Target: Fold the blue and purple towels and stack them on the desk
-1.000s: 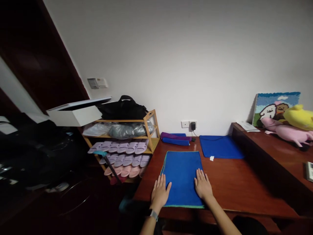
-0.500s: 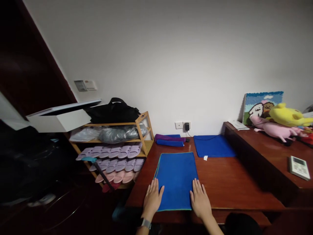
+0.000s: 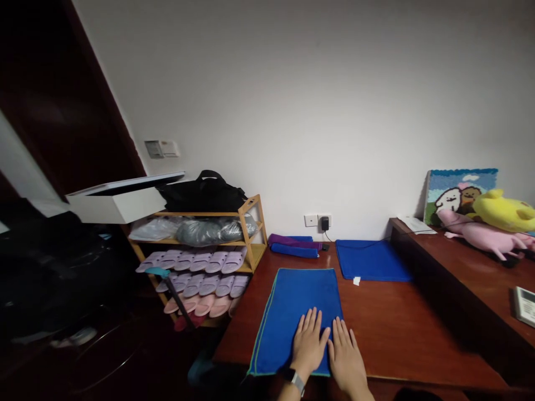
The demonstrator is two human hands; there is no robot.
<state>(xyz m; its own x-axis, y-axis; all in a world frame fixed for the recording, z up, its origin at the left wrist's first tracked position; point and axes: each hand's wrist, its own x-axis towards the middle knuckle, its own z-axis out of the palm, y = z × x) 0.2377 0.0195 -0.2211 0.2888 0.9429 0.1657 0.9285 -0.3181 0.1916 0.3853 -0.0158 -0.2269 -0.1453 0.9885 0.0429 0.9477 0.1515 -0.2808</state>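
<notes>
Head view, cloth: a blue rectangular fabric cloth with green edging (image 3: pixel 303 295) lies flat on the reddish-brown wooden table (image 3: pixel 401 328), its near edge by the table's front; two green lines run along its left side.
Left hand: the left hand (image 3: pixel 308 346) rests palm down on the lower right part of the cloth, fingers straight and almost together, thumb spread to the right, grasping nothing.
Wrist: a watch with a pale metallic band (image 3: pixel 297 382) circles the left one.
Right hand: the right hand (image 3: pixel 346 355) lies palm down along the cloth's right edge, fingers extended, slightly parted, gripping nothing; its thumb is near the left thumb.
Wall side: rolled blue and purple cloths (image 3: pixel 295 245) lie left of a flat blue fabric rectangle (image 3: pixel 368 262) with a small white tag (image 3: pixel 356 281).
Left of table: a light wooden rack (image 3: pixel 259 253) holds lilac and pink plastic slippers (image 3: pixel 213 285).
</notes>
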